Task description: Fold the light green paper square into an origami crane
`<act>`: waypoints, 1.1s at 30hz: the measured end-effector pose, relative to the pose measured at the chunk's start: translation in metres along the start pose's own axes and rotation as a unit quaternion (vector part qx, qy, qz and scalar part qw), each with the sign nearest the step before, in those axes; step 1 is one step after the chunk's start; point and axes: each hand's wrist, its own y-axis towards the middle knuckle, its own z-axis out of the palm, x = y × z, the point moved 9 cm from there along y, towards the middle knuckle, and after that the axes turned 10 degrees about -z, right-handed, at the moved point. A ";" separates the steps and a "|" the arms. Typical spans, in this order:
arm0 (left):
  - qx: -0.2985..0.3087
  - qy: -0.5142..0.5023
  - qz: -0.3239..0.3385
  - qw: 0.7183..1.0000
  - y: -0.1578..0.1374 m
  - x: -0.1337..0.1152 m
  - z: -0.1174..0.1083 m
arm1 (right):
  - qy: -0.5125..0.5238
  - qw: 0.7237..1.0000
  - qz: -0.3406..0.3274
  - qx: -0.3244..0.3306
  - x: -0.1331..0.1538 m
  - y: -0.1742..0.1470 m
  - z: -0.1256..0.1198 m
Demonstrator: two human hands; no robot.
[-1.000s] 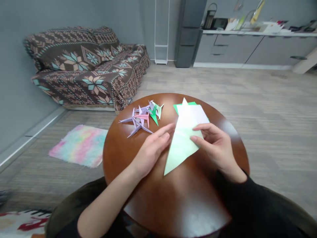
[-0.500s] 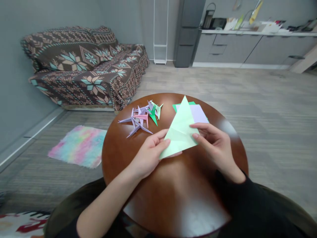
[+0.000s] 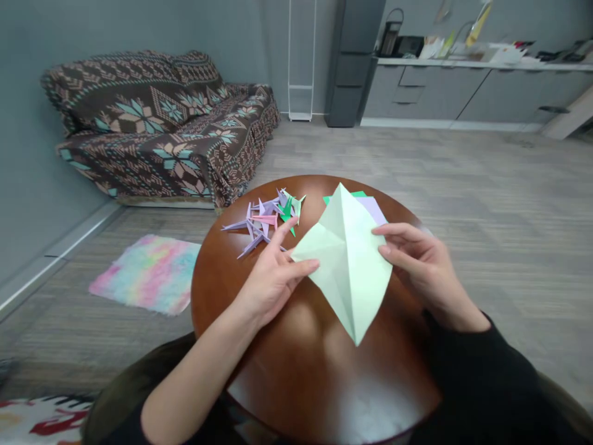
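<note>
A pale green sheet of origami paper (image 3: 345,259), creased down its middle and across, is held above the round table, one corner pointing away and one toward me. My left hand (image 3: 275,272) pinches its left corner between thumb and fingers, with the index finger raised. On the other side, my right hand (image 3: 424,269) grips the right part between thumb and index finger. Behind the sheet lies a stack of lilac and green paper (image 3: 373,209), partly covered by it. Left of the sheet sits a pile of folded paper cranes (image 3: 259,219) in lilac, pink and green.
The round brown table (image 3: 296,364) has a glossy top. Beyond it stand a sofa (image 3: 157,130) under a patterned cover, a grey fridge (image 3: 354,62) and kitchen cabinets (image 3: 445,93). A fluffy pastel mat (image 3: 148,272) lies on the floor at left.
The pale green paper went from a folded triangle to an opened, creased square. My right hand moved slightly right, and my left index finger lifted.
</note>
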 end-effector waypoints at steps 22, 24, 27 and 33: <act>-0.108 0.267 0.191 0.939 -0.009 -0.043 -0.011 | -0.157 0.988 -0.004 0.006 0.011 0.005 -0.017; -0.085 0.259 0.149 0.951 -0.006 -0.035 -0.011 | -0.132 0.991 0.023 -0.003 0.004 0.004 -0.020; -0.083 0.271 0.115 0.952 -0.003 -0.030 -0.013 | -0.109 0.993 0.022 -0.032 0.002 0.004 -0.026; 0.081 0.291 -0.036 0.953 -0.003 -0.002 0.008 | -0.107 0.993 -0.008 -0.057 0.010 0.006 -0.029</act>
